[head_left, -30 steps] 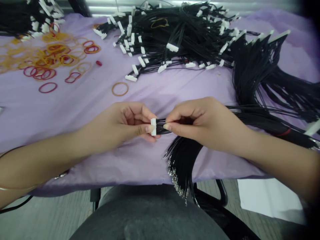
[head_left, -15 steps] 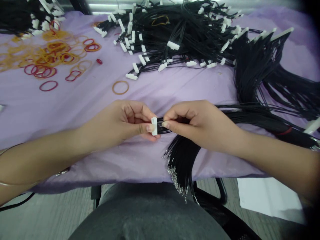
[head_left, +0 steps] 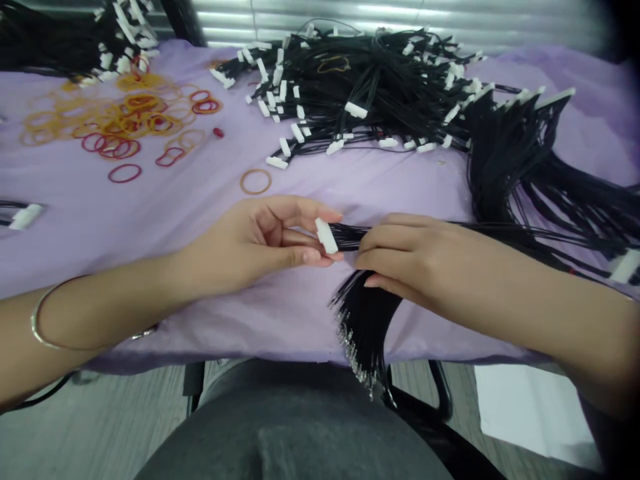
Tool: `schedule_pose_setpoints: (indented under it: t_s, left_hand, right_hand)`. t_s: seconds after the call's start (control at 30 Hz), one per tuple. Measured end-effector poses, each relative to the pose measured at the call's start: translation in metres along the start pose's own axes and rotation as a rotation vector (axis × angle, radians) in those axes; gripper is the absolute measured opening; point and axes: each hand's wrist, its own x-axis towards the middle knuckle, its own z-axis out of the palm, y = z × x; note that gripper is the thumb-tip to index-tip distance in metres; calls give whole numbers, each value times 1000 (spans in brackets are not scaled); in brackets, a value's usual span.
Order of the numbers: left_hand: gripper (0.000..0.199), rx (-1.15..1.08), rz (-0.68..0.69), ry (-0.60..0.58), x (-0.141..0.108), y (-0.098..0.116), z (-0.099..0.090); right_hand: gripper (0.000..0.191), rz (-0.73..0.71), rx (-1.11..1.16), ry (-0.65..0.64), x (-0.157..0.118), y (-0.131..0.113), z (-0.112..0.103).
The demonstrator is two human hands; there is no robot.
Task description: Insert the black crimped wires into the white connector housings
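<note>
A white connector (head_left: 327,236) with thin black wires running out of its right side rests against the fingers of my left hand (head_left: 273,233). The thumb of that hand lies apart from the connector, and its fingers are spread behind and below it. My right hand (head_left: 415,257) is wrapped over the black wires (head_left: 350,237) just right of the connector. Below my right hand, a thick bundle of black wires (head_left: 373,307) hangs over the table's front edge, its ends tipped with small metal terminals.
Purple cloth (head_left: 200,207) covers the table. Yellow and red rubber bands (head_left: 135,120) lie at the back left. A heap of black cables (head_left: 380,87) with white connectors fills the back. Another white connector (head_left: 26,217) lies far left.
My left thumb has come off the connector, which has turned and shifted slightly right. My right hand has moved right along the wires, from a fingertip pinch to a grip from above.
</note>
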Motion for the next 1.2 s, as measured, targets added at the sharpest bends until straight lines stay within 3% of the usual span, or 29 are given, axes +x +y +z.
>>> schedule_pose_setpoints:
  t_s: [0.13, 0.23, 0.3, 0.53, 0.7, 0.87, 1.03, 1.1, 1.2]
  left_hand:
    - [14, 252, 131, 134, 1, -3, 4]
    - [9, 575, 252, 176, 1, -3, 1]
    - [8, 652, 284, 185, 0, -3, -1]
    - [9, 561, 124, 116, -4, -1, 3]
    - [9, 326, -76, 55, -5, 1, 7]
    - [8, 143, -159, 32, -3, 2, 7]
    - [8, 46, -318, 48, 0, 3, 3]
    - [8, 83, -297, 54, -1, 2, 3]
    - [11, 288, -136, 78, -2, 2, 2]
  right_hand:
    - [19, -25, -2, -109, 3, 4, 8]
    - [19, -35, 37, -125, 3, 7, 9]
    - [20, -14, 67, -125, 1, 6, 9]
    - [10, 360, 212, -41, 1, -6, -1]
    - [14, 322, 405, 85, 5, -6, 0]
    - [14, 336, 368, 68, 7, -11, 4]
    - [9, 349, 384, 155, 11, -19, 3]
    - [8, 340, 404, 177, 12, -20, 3]
    - [7, 302, 418, 212, 11, -21, 5]
